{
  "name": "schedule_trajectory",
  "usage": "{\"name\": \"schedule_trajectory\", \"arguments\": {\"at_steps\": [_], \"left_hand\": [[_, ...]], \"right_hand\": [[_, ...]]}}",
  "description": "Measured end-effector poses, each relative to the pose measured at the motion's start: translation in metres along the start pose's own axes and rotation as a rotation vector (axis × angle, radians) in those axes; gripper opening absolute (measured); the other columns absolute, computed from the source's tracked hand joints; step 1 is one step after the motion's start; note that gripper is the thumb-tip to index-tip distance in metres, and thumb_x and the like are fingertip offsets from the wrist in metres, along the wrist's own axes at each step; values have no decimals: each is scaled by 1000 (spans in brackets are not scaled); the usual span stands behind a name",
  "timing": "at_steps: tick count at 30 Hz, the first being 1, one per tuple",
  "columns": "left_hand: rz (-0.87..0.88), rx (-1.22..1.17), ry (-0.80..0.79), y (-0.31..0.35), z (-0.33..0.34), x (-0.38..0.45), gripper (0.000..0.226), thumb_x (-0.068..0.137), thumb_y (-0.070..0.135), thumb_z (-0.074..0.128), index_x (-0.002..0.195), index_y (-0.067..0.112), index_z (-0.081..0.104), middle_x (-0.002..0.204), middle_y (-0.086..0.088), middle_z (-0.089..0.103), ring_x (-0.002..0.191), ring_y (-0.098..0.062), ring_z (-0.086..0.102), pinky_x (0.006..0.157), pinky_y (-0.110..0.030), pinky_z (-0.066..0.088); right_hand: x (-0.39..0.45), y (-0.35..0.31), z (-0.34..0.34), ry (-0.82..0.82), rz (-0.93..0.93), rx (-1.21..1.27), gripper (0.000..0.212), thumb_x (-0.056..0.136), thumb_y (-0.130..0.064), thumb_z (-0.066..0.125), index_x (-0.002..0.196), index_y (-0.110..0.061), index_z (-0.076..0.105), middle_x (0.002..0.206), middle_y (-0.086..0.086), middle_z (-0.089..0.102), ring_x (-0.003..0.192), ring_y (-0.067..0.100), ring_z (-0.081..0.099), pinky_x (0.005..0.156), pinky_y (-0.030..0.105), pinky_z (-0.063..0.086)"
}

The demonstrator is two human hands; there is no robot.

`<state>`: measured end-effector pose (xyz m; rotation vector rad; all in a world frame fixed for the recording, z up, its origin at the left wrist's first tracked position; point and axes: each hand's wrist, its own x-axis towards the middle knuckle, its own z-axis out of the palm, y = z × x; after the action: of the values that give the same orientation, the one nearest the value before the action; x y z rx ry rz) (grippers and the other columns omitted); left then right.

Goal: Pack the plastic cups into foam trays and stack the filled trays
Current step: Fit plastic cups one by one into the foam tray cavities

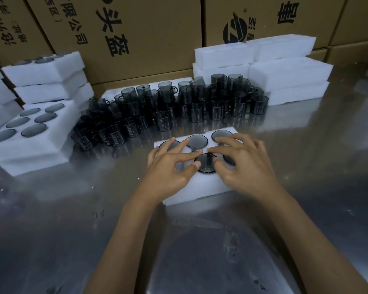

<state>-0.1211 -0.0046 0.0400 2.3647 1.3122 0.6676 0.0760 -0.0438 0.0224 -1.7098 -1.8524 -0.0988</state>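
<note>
A white foam tray (197, 190) lies on the steel table in front of me, with dark smoky plastic cups sunk upside down into its holes. My left hand (172, 166) lies spread over the tray's left side, fingers straight, thumb at the edge of the front middle cup (205, 165). My right hand (241, 162) presses down on the tray's right side, fingertips touching that same cup. Two further cup bottoms (197, 141) show in the tray's back row. Behind the tray stands a crowd of loose dark cups (179, 107).
Stacked filled trays (34, 132) stand at the left. Stacks of white foam trays (285, 77) rise at the back right. Cardboard boxes (136, 28) wall off the far side. The steel table (94, 209) spreads around my arms.
</note>
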Motion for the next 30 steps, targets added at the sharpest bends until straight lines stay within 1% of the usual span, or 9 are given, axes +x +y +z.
{"name": "schedule_trajectory", "arguments": {"at_steps": [6, 8, 11, 15, 17, 20, 22, 26, 30], "left_hand": [[-7, -169, 78, -4, 3, 2, 37, 91, 39, 67, 126, 50, 59, 155, 24, 32, 149, 1, 11, 114, -24, -5], [-47, -405, 218, -11, 1, 7, 38, 91, 26, 70, 124, 44, 63, 151, 19, 42, 145, -3, 26, 122, -34, 13], [-243, -573, 558, -37, -4, 14, 41, 95, 9, 61, 130, 30, 62, 143, 8, 51, 134, -9, 45, 115, -42, 37], [-525, -395, 652, -90, -6, 17, 64, 91, -1, 52, 150, 14, 35, 155, -9, 28, 141, -26, 35, 119, -37, 29], [-577, -412, 662, -108, -7, 23, 68, 92, -1, 52, 154, 11, 25, 160, -11, 17, 144, -28, 30, 115, -28, 26], [-614, -414, 694, -124, -12, 40, 71, 95, 5, 54, 156, 5, 19, 161, -13, 16, 147, -29, 26, 121, -35, 22], [-663, -399, 747, -135, -18, 52, 66, 94, 6, 55, 154, 2, 25, 156, -18, 31, 143, -30, 34, 119, -36, 25], [-759, -385, 868, -150, -21, 65, 49, 93, 7, 56, 141, 3, 45, 134, -18, 58, 126, -31, 53, 105, -32, 38], [-797, -363, 916, -157, -20, 70, 37, 92, 6, 59, 129, 2, 57, 120, -18, 64, 117, -31, 59, 98, -31, 44]], "right_hand": [[0, -1, 2, 35, 48, 56, 26, 87, -39, 61, 110, -39, 73, 132, -21, 61, 127, 7, 44, 99, 26, 20], [-1, -2, 3, 64, 58, 53, 23, 88, -38, 63, 107, -39, 75, 129, -21, 63, 124, 6, 46, 97, 24, 21], [-3, -5, 5, 135, 55, 67, 19, 91, -35, 61, 104, -33, 76, 122, -19, 67, 119, 9, 53, 95, 26, 27], [-3, -10, 4, 254, 75, 119, 15, 93, -24, 61, 98, -24, 75, 94, -12, 73, 98, 16, 61, 85, 33, 40], [-2, -13, 1, 283, 114, 141, 14, 92, -20, 61, 95, -20, 75, 80, -7, 70, 82, 20, 61, 77, 37, 46], [7, -19, -4, 239, 191, 103, 17, 89, -21, 57, 82, -19, 72, 74, -4, 68, 69, 22, 58, 65, 34, 49], [19, -23, -8, 162, 215, -2, 20, 86, -25, 54, 70, -17, 64, 68, -3, 63, 62, 24, 55, 58, 30, 47], [47, -34, -5, 97, 199, -126, 31, 86, -27, 50, 57, -18, 44, 59, -2, 48, 53, 22, 45, 50, 27, 29], [51, -31, 8, 92, 211, -128, 22, 91, -27, 50, 85, -16, 68, 90, 1, 64, 84, 24, 58, 67, 31, 38]]}}
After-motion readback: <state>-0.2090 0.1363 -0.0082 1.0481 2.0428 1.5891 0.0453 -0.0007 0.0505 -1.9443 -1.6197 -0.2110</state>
